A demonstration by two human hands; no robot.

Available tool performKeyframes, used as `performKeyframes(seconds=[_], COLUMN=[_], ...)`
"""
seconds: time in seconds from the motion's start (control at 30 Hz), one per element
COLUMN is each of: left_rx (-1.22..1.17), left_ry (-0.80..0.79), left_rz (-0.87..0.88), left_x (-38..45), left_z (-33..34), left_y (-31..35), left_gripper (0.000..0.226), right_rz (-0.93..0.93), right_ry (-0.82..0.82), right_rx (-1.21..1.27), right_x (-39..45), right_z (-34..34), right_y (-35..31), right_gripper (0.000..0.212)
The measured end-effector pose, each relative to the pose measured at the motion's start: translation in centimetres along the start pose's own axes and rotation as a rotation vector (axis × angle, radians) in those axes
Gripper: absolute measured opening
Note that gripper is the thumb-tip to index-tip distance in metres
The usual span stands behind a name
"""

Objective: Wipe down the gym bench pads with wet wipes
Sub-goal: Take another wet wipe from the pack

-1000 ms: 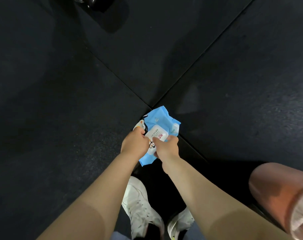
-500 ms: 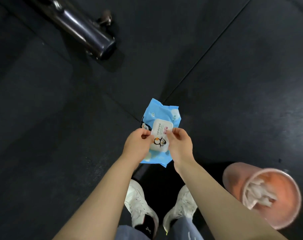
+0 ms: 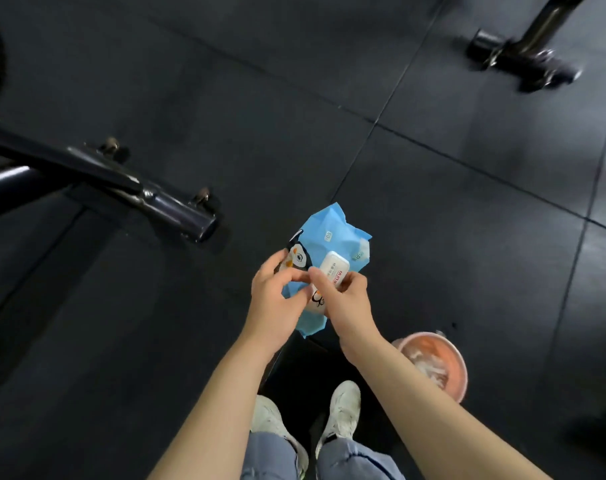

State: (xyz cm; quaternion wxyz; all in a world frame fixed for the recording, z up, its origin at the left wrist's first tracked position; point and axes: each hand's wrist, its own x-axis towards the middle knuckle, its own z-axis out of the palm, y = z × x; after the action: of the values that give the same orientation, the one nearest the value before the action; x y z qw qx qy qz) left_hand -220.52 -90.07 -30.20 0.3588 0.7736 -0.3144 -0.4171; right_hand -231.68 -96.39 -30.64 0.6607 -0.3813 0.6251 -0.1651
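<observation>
Both hands hide the lower half of the blue wipes pack (image 3: 329,244): left hand (image 3: 277,303) grips its side, right hand (image 3: 346,299) pinches the white lid (image 3: 334,266). Below lie dark rubber floor tiles (image 3: 467,202) and blurred machine legs (image 3: 156,199).

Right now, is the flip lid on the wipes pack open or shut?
Open: the white lid stands lifted off the blue wipes pack, the right hand at its edge.

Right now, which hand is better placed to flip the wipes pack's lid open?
Right. The right hand already has its fingertips at the white lid, while the left hand grips the blue wipes pack from the side.
</observation>
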Motion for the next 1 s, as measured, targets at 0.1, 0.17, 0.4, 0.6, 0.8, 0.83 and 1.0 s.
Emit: performKeyframes(seconds=[0.1, 0.17, 0.4, 0.6, 0.8, 0.83, 1.0], left_rx=[-0.019, -0.065, -0.242, -0.157, -0.242, -0.252, -0.273], left_ry=[-0.075, -0.117, -0.102, -0.345, -0.36, -0.36, -0.316], left_rz=[0.033, 0.058, -0.058, -0.053, -0.049, -0.052, -0.044], left_x=[-3.3, -5.7, -12.2, -18.1, -23.8, -24.8, -29.0], left_z=[-0.5, -0.2, 1.1, 3.1, 2.2, 1.8, 0.2], left_y=[5.7, 9.0, 16.6, 20.0, 19.9, 19.7, 18.4], left_gripper=[0.009, 0.009, 0.054, 0.032, 0.024, 0.023, 0.02], right_rz=[-0.042, -0.081, -0.064, -0.18, -0.202, -0.224, -0.291], right_ry=[0.032, 0.055, 0.071, 0.093, 0.061, 0.061, 0.175], right_rx=[-0.001, 0.001, 0.054, -0.012, 0.333, 0.358, 0.453], right_x=[-4.4, -7.2, -15.3, -23.1, -30.4, -31.6, -37.4], right_z=[-3.2, -5.5, -14.5, -19.3, -20.9, -20.8, -20.6], right_y=[-3.6, -5.3, -9.1, -8.4, -6.2, -5.9, -3.2], right_gripper=[0.053, 0.05, 0.047, 0.031, 0.031, 0.032, 0.044])
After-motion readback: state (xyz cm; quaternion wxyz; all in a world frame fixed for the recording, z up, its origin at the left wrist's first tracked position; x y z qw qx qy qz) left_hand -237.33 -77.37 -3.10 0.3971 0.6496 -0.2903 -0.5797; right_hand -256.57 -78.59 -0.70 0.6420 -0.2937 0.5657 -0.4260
